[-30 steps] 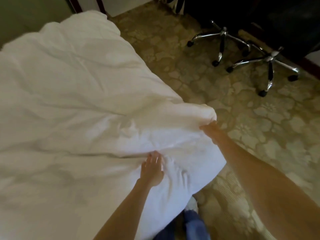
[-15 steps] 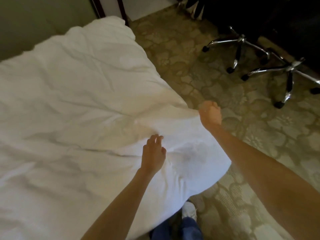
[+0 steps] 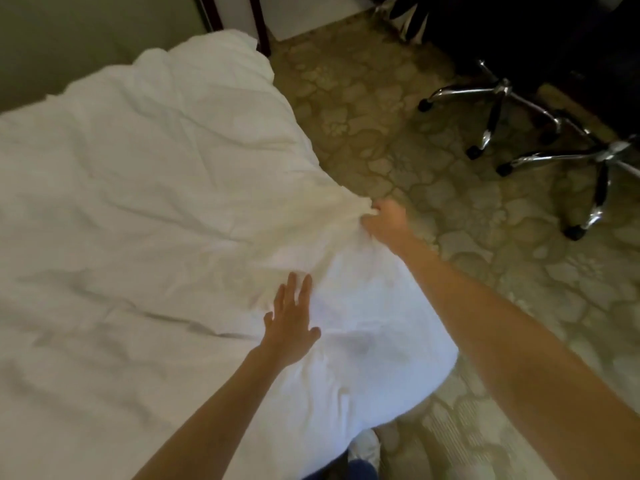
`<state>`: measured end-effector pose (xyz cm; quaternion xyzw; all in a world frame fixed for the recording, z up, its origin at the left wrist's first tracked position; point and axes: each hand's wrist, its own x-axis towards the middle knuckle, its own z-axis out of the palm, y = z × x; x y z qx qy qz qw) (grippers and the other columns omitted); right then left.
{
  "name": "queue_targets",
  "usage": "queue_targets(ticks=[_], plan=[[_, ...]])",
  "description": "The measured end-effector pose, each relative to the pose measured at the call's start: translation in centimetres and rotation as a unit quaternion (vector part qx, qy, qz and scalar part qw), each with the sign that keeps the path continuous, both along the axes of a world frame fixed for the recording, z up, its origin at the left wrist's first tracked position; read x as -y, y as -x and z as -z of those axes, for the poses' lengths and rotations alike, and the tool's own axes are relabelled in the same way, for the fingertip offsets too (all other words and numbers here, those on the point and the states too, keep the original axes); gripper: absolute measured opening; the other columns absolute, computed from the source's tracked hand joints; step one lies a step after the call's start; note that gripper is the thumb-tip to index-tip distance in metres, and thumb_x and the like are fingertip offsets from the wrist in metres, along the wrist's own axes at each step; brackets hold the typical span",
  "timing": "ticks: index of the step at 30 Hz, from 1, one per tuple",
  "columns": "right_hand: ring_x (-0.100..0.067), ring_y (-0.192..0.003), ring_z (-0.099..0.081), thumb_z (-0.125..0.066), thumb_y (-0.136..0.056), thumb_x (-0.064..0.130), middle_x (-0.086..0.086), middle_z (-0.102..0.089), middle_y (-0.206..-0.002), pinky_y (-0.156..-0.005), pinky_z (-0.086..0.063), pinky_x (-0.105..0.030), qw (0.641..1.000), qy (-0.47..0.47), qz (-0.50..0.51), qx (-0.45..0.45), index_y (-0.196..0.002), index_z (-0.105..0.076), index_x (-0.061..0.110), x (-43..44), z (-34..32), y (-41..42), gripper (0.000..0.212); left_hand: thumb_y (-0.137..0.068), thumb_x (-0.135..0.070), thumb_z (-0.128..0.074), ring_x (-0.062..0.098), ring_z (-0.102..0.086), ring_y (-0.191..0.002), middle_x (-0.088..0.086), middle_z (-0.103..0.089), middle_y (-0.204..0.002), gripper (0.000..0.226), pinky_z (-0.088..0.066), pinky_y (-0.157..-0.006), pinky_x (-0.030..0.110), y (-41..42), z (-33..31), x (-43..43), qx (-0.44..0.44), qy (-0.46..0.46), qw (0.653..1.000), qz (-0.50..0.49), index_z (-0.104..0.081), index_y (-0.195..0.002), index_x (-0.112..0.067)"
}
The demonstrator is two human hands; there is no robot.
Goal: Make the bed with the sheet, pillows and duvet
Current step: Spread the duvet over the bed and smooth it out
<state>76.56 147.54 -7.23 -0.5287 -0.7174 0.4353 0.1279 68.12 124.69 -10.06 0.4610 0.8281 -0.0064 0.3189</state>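
Duvet (image 3: 156,202) lies spread over the bed, filling the view from 6 round to 12 o'clock. It is creased throughout, and its near corner overhangs at 5 o'clock.

Change noted: a second ago the right hand (image 3: 384,220) held a puffed fold of the side edge. That fold is now drawn down into a tight gather, which the hand clamps just right of centre, at 3 o'clock, with creases radiating from the grip. The left hand (image 3: 291,327), earlier bent with fingers close together, now lies flat at 6 o'clock of centre, fingers straight and apart, pressing the cover down.

Assessment: the duvet is in place and work appears to be at the straightening stage. No pillows are visible.

Surroundings: patterned carpet (image 3: 381,140) from 1 to 5 o'clock, two chrome chair bases (image 3: 504,90) at 2 o'clock beneath dark furniture, and an olive wall (image 3: 69,46) at 11 o'clock.
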Motion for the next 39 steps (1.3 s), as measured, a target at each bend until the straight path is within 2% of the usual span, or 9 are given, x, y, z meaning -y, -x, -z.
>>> queue_targets(ticks=[4, 8, 11, 15, 20, 24, 27, 30, 39], plan=[[-0.032, -0.099, -0.06, -0.055, -0.089, 0.018, -0.013, -0.064, -0.108, -0.086, -0.05, -0.046, 0.98, -0.197, -0.007, 0.023, -0.113, -0.052, 0.009, -3.3, -3.2, -0.8, 0.026, -0.094, -0.025, -0.05, 0.026, 0.008, -0.148, -0.001, 0.019, -0.159, 0.081, -0.028, -0.112, 0.05, -1.4, -1.6, -2.3, -0.001, -0.062, 0.997, 0.037, 0.007, -0.152, -0.03], [-0.037, -0.131, -0.035, -0.051, -0.092, 0.014, -0.019, -0.036, -0.142, -0.106, -0.032, -0.047, 0.956, -0.127, 0.068, 0.255, -0.142, -0.025, 0.005, -2.9, -0.2, -4.1, 0.057, -0.098, -0.028, -0.043, 0.02, 0.001, -0.149, -0.001, 0.006, -0.162, 0.069, -0.015, -0.116, 0.045, -1.4, -1.3, -2.7, 0.043, 0.026, 0.996, 0.075, -0.002, -0.153, -0.025], [-0.036, -0.135, -0.029, -0.051, -0.094, 0.018, -0.017, -0.028, -0.148, -0.108, -0.031, -0.046, 0.937, -0.136, -0.067, 0.315, -0.146, -0.022, 0.007, -2.5, -0.4, -4.5, 0.061, -0.1, -0.027, -0.037, 0.018, -0.012, -0.147, 0.002, -0.008, -0.161, 0.059, -0.015, -0.115, 0.038, -1.3, -1.8, -1.3, 0.053, 0.033, 0.998, 0.029, -0.012, -0.153, -0.019], [-0.032, -0.131, -0.039, -0.044, -0.098, 0.02, -0.016, -0.04, -0.144, -0.106, -0.034, -0.038, 0.923, -0.092, -0.206, 0.312, -0.14, -0.039, 0.006, -1.2, -3.7, -2.0, 0.045, -0.101, -0.024, -0.038, 0.022, -0.036, -0.137, 0.006, -0.04, -0.149, 0.045, -0.028, -0.11, 0.031, 0.2, -4.2, 1.2, 0.077, -0.042, 0.992, -0.087, -0.036, -0.145, -0.015], [-0.032, -0.097, -0.065, -0.064, -0.085, 0.006, -0.02, -0.064, -0.101, -0.079, -0.055, -0.033, 0.941, -0.045, -0.26, 0.21, -0.1, -0.068, -0.001, 2.5, -9.6, 2.1, 0.017, -0.097, -0.015, -0.046, 0.028, -0.062, -0.106, 0.014, -0.068, -0.111, 0.027, -0.045, -0.092, 0.032, 3.6, -10.0, 3.3, 0.104, -0.199, 0.938, -0.263, -0.065, -0.112, -0.003], [-0.026, -0.094, -0.056, -0.053, -0.089, 0.007, -0.012, -0.057, -0.098, -0.077, -0.044, -0.029, 0.97, -0.002, -0.212, 0.121, -0.102, -0.061, 0.006, 6.6, -12.7, 4.8, 0.015, -0.095, -0.008, -0.048, 0.027, -0.067, -0.094, 0.014, -0.071, -0.098, 0.022, -0.049, -0.084, 0.03, 6.1, -14.7, 6.8, 0.133, -0.265, 0.884, -0.36, -0.067, -0.105, -0.002], [-0.025, -0.077, -0.059, -0.058, -0.088, 0.004, -0.017, -0.062, -0.093, -0.061, -0.045, -0.025, 0.975, 0.084, -0.202, 0.052, -0.093, -0.059, 0.003, 10.4, -14.7, 6.5, 0.005, -0.096, -0.009, -0.046, 0.026, -0.068, -0.092, 0.015, -0.071, -0.1, 0.025, -0.052, -0.08, 0.029, 7.8, -17.2, 10.5, 0.149, -0.289, 0.848, -0.419, -0.066, -0.107, 0.0], [-0.018, -0.065, -0.058, -0.055, -0.091, 0.004, -0.018, -0.065, -0.087, -0.052, -0.042, -0.019, 0.968, 0.116, -0.218, 0.04, -0.087, -0.059, 0.004, 14.9, -16.9, 8.7, 0.005, -0.096, -0.01, -0.046, 0.02, -0.065, -0.084, 0.013, -0.07, -0.099, 0.024, -0.046, -0.059, 0.01, 9.5, -19.3, 15.1, 0.16, -0.319, 0.806, -0.472, -0.065, -0.107, 0.0], [-0.019, -0.069, -0.06, -0.051, -0.092, 0.007, -0.011, -0.066, -0.083, -0.058, -0.043, -0.021, 0.942, 0.125, -0.31, 0.034, -0.089, -0.062, 0.004, 32.5, -19.1, 17.5, 0.011, -0.097, -0.01, -0.046, 0.018, -0.065, -0.081, 0.014, -0.07, -0.098, 0.024, -0.045, -0.054, 0.007, 15.5, -21.8, 33.1, 0.154, -0.379, 0.74, -0.534, -0.065, -0.104, 0.001]])
